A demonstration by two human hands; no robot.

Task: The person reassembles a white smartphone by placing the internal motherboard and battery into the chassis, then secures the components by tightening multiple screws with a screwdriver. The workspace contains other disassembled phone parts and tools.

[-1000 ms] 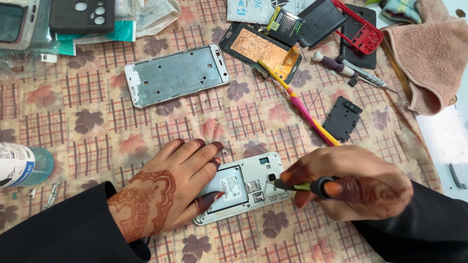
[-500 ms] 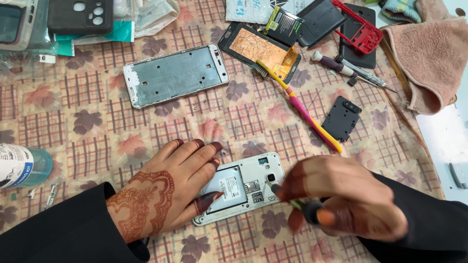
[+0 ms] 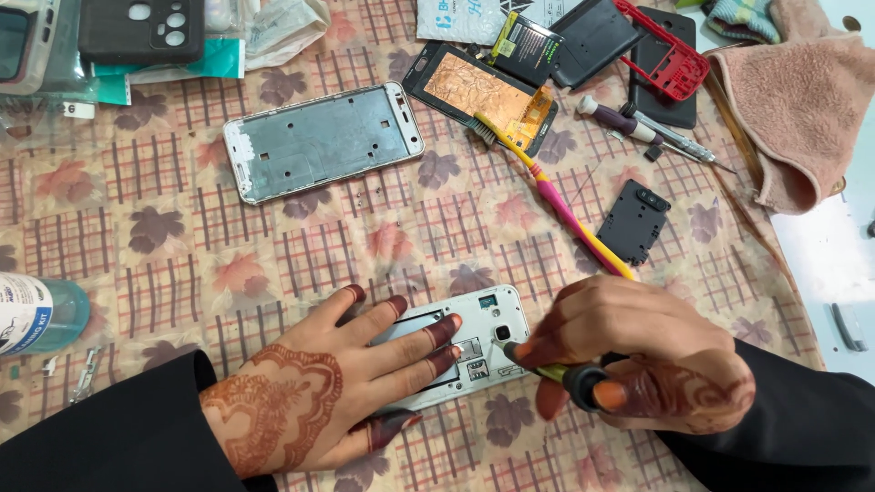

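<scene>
Two hands on one opened phone [image 3: 456, 351] near the cloth's [image 3: 182, 264] front edge: left hand [image 3: 319, 401] pressed flat, fingers spread, right hand [image 3: 652, 364] pinching a screwdriver [image 3: 556, 372] at its corner (likely light, stiff, fragile inside; best held by the edges).

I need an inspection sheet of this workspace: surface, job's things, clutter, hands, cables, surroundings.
Surface: cloth with leaf and check print, covering the table.
Job's things: opened white phone lying flat; screwdriver with its tip at the phone's inside.
Clutter: metal frame, toothbrush, black cover, screen part, red frame, bottle, pink towel.
Hands: left hand presses the phone down; right hand grips the screwdriver.
Cables: nothing seen.
Surroundings: white surface at the right edge.
</scene>
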